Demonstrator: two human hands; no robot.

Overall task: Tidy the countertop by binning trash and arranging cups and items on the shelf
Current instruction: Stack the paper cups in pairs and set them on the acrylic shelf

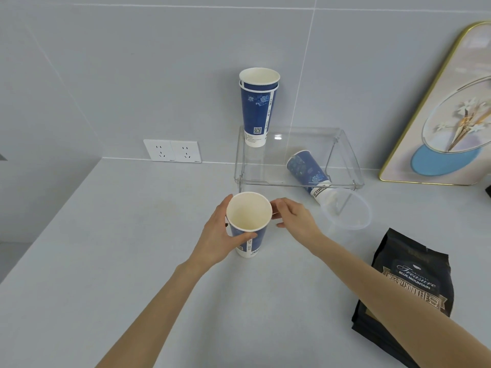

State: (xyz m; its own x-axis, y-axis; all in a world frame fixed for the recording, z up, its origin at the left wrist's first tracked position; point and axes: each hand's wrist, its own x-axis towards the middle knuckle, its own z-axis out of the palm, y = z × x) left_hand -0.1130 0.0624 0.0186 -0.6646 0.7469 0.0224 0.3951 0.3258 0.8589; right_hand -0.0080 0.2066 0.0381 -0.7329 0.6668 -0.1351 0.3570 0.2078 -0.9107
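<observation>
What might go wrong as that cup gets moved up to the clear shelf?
The stacked cups stand tall near the clear shelf's left edge; adding the held cup could tip them. The left hand grips it while the right hand rests open beside it, so a squeeze may crumple the paper. Reaching over could also knock the fallen cup or the plastic cup.

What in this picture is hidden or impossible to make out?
Head view:
- Held paper cup: its print, partly covered by the left hand.
- Coffee bag: lower part behind the right forearm.
- Tipped cup: its mouth faces away.
- Framed picture: cut by the right edge.
- No bin in view.
</observation>
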